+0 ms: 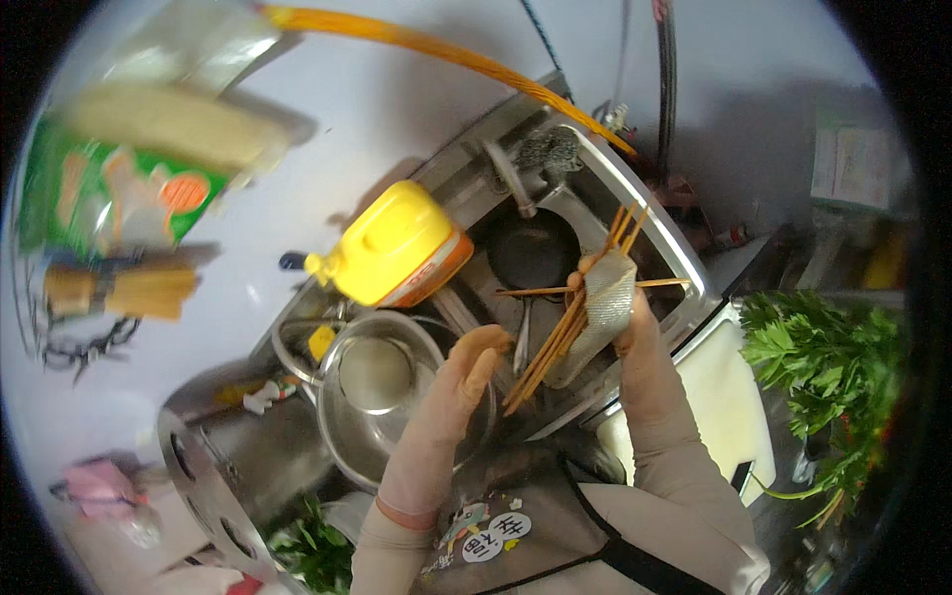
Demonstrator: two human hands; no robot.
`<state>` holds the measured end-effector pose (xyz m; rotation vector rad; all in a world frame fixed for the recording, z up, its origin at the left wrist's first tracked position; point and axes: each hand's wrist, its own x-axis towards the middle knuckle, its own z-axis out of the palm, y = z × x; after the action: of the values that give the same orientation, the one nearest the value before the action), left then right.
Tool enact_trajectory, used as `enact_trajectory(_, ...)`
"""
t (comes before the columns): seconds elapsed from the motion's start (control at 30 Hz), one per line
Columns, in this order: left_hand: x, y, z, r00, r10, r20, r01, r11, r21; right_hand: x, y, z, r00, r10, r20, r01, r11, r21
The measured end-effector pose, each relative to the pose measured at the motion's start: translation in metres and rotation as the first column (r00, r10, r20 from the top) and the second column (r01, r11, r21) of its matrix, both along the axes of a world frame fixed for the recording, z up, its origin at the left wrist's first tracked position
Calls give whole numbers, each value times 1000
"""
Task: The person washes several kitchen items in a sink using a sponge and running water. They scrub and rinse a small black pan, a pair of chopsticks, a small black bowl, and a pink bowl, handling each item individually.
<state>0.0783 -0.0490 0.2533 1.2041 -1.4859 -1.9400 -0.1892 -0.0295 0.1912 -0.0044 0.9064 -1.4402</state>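
Observation:
My right hand (638, 320) grips a bundle of wooden chopsticks (550, 357) together with a pale woven cloth (610, 297), above the stainless steel sink (680, 260). One chopstick lies crosswise to the others. My left hand (480, 361) is to the left of the bundle, fingers curved and apart, with nothing seen in it. Behind the hands a small black frying pan (534, 249) lies in the sink under the faucet (509, 175). Below the left hand stands a steel pot (353, 439) with a round bottom.
A yellow plastic jug (401, 245) stands at the sink's left edge. Steel wool (550, 152) is by the faucet. On the right are a white cutting board (718, 401) and leafy green stalks (825, 372). An orange hose (446, 52) arches overhead.

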Motion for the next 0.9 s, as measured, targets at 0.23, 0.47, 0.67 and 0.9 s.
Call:
enact_trajectory(0.23,38,52,54,993,-36,-115,60,976,212,100,8,63,829,527,-189,-559,790,-251)
enact_trajectory(0.47,87,102,41,922,370,-116,-311,884,349,186,30,78,665,684,-301,-743,563,-361)
enact_trajectory(0.67,133,130,36,747,578,-327,-518,815,259,237,31,91,613,237,-753,-747,486,-455)
enact_trajectory(0.9,191,154,40,613,695,-376,-647,715,265,265,60,129,779,-12,-627,-542,490,-683)
